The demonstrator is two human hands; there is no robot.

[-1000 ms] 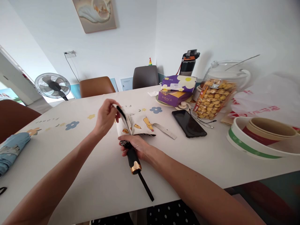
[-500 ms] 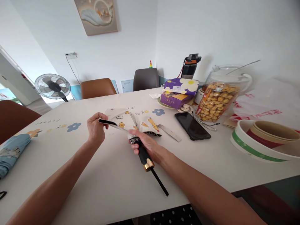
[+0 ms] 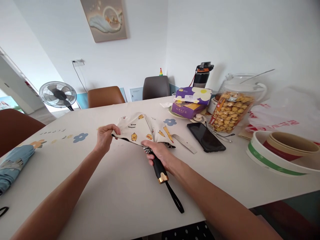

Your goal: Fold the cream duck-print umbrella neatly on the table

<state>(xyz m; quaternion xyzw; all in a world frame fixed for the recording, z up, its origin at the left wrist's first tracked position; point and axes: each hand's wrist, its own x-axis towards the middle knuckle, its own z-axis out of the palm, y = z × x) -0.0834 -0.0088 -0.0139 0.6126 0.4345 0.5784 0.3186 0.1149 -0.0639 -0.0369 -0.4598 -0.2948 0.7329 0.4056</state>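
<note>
A folding umbrella with cream fabric [image 3: 137,128] printed with yellow ducks lies on the white table [image 3: 120,196]. My right hand [image 3: 157,152] is wrapped round its black handle [image 3: 160,170], just above the gold band; a black wrist strap [image 3: 175,200] trails toward the table's near edge. My left hand [image 3: 106,136] pinches the left edge of the fabric and holds one panel spread out flat to the left.
A black phone [image 3: 205,136], a metal strip [image 3: 185,143], a purple box [image 3: 190,101], a jar of snacks [image 3: 231,106] and stacked paper bowls [image 3: 282,150] stand to the right. A folded blue umbrella [image 3: 12,163] lies far left. Chairs and a fan [image 3: 58,95] are beyond the table.
My left hand moved down and leftward from a raised pinch, drawing the fabric panel out flat. The handle in my right hand shifted slightly to the right.
</note>
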